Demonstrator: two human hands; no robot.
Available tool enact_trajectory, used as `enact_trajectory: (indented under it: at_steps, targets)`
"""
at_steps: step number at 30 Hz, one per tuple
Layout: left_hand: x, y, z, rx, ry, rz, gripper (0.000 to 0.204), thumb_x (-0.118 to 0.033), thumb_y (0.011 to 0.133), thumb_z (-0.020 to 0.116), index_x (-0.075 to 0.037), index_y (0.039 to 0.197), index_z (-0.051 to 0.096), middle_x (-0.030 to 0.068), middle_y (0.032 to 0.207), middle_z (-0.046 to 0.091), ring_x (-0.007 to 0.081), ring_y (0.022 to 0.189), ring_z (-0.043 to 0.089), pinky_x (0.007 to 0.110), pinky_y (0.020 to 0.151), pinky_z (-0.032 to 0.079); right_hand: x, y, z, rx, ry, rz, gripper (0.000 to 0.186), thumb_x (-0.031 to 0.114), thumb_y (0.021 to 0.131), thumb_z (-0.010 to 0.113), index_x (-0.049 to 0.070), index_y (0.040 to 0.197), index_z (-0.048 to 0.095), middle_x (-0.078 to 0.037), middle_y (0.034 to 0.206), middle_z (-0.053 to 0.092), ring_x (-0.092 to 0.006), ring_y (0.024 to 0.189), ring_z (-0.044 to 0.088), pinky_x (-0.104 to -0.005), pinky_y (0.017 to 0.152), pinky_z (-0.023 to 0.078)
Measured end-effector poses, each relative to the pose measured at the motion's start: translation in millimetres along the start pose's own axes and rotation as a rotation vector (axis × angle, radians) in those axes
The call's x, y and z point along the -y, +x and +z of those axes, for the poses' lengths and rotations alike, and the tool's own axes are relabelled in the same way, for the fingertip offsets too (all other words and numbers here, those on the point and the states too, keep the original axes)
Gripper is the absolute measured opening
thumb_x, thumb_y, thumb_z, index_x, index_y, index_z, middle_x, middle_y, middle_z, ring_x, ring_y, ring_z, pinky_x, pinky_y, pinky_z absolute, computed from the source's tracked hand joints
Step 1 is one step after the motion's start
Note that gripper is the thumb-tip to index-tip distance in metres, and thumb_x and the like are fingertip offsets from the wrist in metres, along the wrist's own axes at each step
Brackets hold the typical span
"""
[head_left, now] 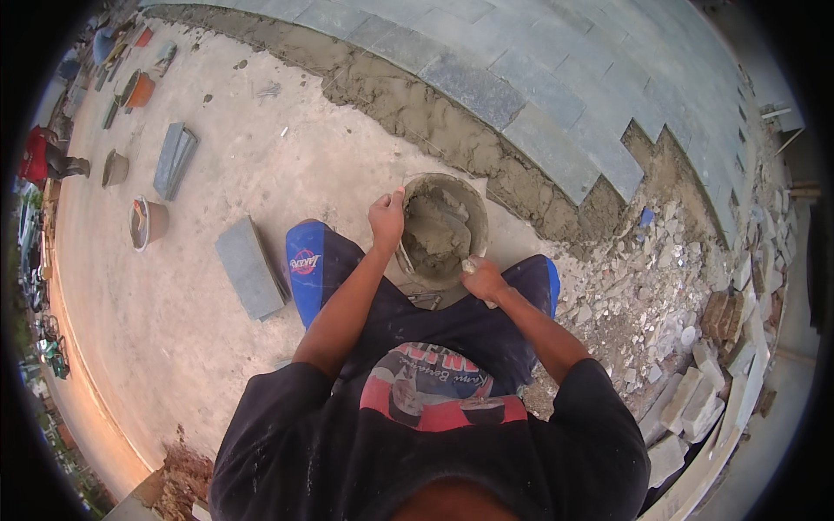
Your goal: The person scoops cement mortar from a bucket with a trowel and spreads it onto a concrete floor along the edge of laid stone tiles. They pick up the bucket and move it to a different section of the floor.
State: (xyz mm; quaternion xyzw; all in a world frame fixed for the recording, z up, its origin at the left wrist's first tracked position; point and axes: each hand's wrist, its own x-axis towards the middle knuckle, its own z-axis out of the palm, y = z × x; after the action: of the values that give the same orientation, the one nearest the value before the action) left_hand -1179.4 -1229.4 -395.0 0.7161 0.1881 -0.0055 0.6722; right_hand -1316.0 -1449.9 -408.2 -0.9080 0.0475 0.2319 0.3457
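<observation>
the bucket (pixel 470 194) stood on the floor (pixel 278 174) between the person's knees (pixel 306 265), with mortar (pixel 432 233) in it, the left hand (pixel 388 217) at its left rim and the right hand (pixel 485 282) at its near right side. left of the left knee lay a tile stack (pixel 247 269); farther left, more buckets (pixel 155 222). before the bucket ran a mortar bed (pixel 452 135), laid tiles (pixel 556 95) beyond. rubble (pixel 643 282) lay to the right.

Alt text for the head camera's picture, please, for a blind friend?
A person's left hand grips a bucket of grey mortar by its rim; the right hand is closed around what looks like a pale handle. Beyond, grey slabs border a mortar strip, with rubble at right.
</observation>
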Motion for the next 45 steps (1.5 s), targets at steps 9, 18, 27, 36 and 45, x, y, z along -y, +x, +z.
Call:
enact_trajectory:
  at_steps: [9, 18, 27, 36, 45]
  targets:
    - [-2, 4, -4, 0.025, -0.042, 0.017, 0.048, -0.025, 0.096, 0.062, -0.007, 0.058, 0.038, -0.0052, 0.058, 0.032, 0.0079, 0.056, 0.029, 0.032, 0.051, 0.026, 40, 4, -23, 0.380, 0.399, 0.185, 0.041, 0.021, 0.086, 0.066, -0.005, 0.117, 0.057, -0.010, 0.078, 0.063, -0.0152, 0.058, 0.060, -0.0306, 0.049, 0.051]
    - [12, 16, -17, 0.003, -0.086, -0.020, 0.045, -0.026, 0.098, 0.059, -0.007, 0.060, 0.045, -0.0048, 0.062, 0.039, 0.0088, 0.061, 0.033, 0.032, 0.055, 0.029, 40, -24, -65, 0.434, 0.538, 0.166, 0.029, 0.017, 0.086, 0.066, -0.002, 0.107, 0.060, -0.004, 0.073, 0.059, -0.0113, 0.058, 0.057, -0.0287, 0.048, 0.049]
    - [18, 25, -25, -0.005, -0.198, -0.149, 0.034, -0.027, 0.098, 0.058, 0.002, 0.084, 0.070, 0.0006, 0.076, 0.059, 0.0116, 0.069, 0.048, 0.030, 0.066, 0.042, 23, -55, -138, 0.236, 0.592, 0.209, 0.033, 0.016, 0.086, 0.065, -0.003, 0.112, 0.060, -0.004, 0.075, 0.060, -0.0117, 0.060, 0.058, -0.0292, 0.050, 0.051]
    - [13, 22, -27, -0.030, -0.212, -0.154, 0.035, -0.026, 0.098, 0.057, 0.004, 0.084, 0.067, 0.0033, 0.078, 0.060, 0.0138, 0.072, 0.050, 0.031, 0.069, 0.042, -23, 11, -170, -0.489, -0.124, 0.058, 0.045, 0.023, 0.086, 0.061, 0.002, 0.125, 0.057, -0.026, 0.108, 0.063, -0.0401, 0.104, 0.063, -0.0529, 0.088, 0.049]
    - [13, 16, -30, -0.053, -0.125, -0.141, 0.034, -0.027, 0.098, 0.057, 0.001, 0.082, 0.068, 0.0023, 0.078, 0.061, 0.0136, 0.072, 0.052, 0.031, 0.069, 0.044, -28, 58, -159, -0.551, -0.302, 0.187, 0.049, 0.023, 0.090, 0.059, 0.009, 0.135, 0.045, -0.028, 0.132, 0.050, -0.0461, 0.106, 0.060, -0.0545, 0.086, 0.050]
